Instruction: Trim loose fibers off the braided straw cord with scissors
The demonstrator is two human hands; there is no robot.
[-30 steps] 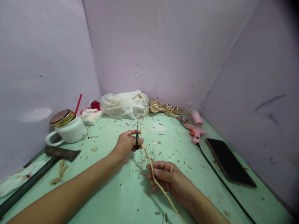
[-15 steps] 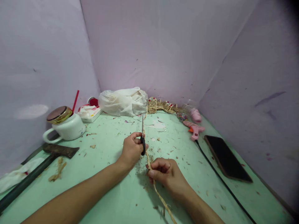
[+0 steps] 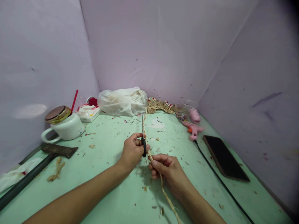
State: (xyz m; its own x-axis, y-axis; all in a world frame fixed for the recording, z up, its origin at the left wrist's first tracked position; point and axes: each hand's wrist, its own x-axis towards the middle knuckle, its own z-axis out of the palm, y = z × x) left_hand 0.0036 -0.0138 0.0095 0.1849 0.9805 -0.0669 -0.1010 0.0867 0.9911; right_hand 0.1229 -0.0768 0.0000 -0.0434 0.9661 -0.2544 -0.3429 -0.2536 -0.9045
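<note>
My left hand (image 3: 132, 151) is closed around the black handles of a pair of scissors (image 3: 143, 137), whose thin blades point away from me along the table. My right hand (image 3: 166, 169) pinches a braided straw cord (image 3: 168, 200) just beside the scissors. The cord runs from under my right wrist, through my fingers, past the blades and on to a heap of woven straw (image 3: 161, 105) at the back wall. Both hands rest low over the green table (image 3: 112, 186), almost touching each other.
A white mug with a gold lid (image 3: 62, 124) and a hammer (image 3: 35, 169) lie at the left. At the back sit a white plastic bag (image 3: 122, 101) and a tissue pack (image 3: 88, 112). A pink glue gun (image 3: 192, 130) with black cable (image 3: 224, 186) and a dark phone (image 3: 224, 158) lie right.
My right hand slid forward along the cord until it came close to my left hand. The left hand with the scissors shifted slightly right and nearer to me.
</note>
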